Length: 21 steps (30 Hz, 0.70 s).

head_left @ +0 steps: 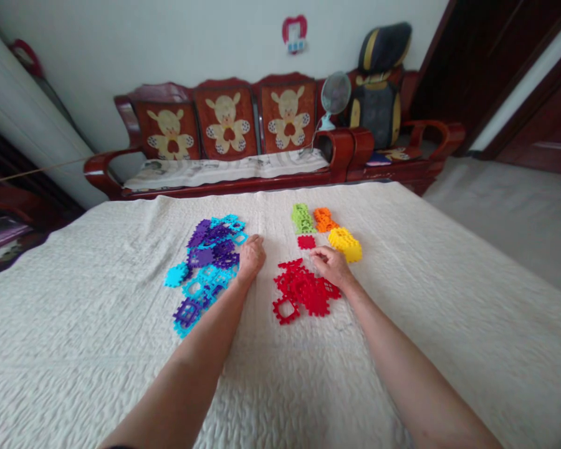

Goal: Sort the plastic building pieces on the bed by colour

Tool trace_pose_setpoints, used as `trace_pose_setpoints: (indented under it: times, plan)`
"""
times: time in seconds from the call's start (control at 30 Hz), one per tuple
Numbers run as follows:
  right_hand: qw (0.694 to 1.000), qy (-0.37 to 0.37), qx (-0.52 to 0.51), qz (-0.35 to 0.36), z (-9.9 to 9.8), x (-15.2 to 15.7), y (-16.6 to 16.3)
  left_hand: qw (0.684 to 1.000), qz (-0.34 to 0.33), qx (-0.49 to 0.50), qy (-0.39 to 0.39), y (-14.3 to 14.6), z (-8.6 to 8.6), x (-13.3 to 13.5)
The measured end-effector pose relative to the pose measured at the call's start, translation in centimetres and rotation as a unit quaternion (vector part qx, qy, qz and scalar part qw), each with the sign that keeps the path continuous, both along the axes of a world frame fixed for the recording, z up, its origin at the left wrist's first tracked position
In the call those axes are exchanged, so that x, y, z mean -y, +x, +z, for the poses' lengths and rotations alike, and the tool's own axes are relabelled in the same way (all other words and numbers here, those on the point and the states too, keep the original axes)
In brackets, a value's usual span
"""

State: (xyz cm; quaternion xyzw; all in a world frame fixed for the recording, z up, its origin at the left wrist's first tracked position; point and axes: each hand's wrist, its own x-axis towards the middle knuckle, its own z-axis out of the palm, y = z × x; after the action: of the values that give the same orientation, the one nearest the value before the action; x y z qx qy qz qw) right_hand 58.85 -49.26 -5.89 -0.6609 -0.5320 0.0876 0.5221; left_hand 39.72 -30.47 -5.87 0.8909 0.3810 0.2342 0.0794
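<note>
My left hand (pixel 252 255) rests on the quilted cover with curled fingers, at the right edge of a mixed pile of purple pieces (pixel 201 257) and light-blue pieces (pixel 208 275). Whatever its fingers may hold is hidden. My right hand (pixel 331 264) hovers over the upper right of a heap of red interlocking tiles (pixel 303 288), thumb and fingertips drawn together. Anything in that pinch is too small to make out. One red tile (pixel 306 242) lies flat by itself just beyond the fingertips. Some tiles are solid squares, others open frames with notched edges.
Behind the red tile stands a green stack (pixel 303 218), with orange pieces (pixel 325 219) beside it. A yellow stack (pixel 346 244) lies right of my right hand. Past the far edge of the cover (pixel 121 262) are a wooden sofa (pixel 224 187) and a small fan (pixel 335 93).
</note>
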Motion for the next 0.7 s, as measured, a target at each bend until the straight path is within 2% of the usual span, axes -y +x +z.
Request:
trace_pose_setpoints:
  times: [0.17, 0.37, 0.7]
  plan:
    - [0.999, 0.008, 0.038, -0.010, -0.47, -0.30, 0.10, 1.000, -0.010, 0.010, 0.000, 0.08, -0.49, -0.77]
    - [0.999, -0.011, 0.027, -0.022, -0.36, -0.27, -0.08, 1.000, -0.018, 0.010, 0.021, -0.40, -0.72, -0.80]
    - [0.999, -0.021, 0.033, -0.026, -0.50, -0.63, 0.04, 1.000, 0.010, -0.006, 0.009, -0.38, -0.49, -0.83]
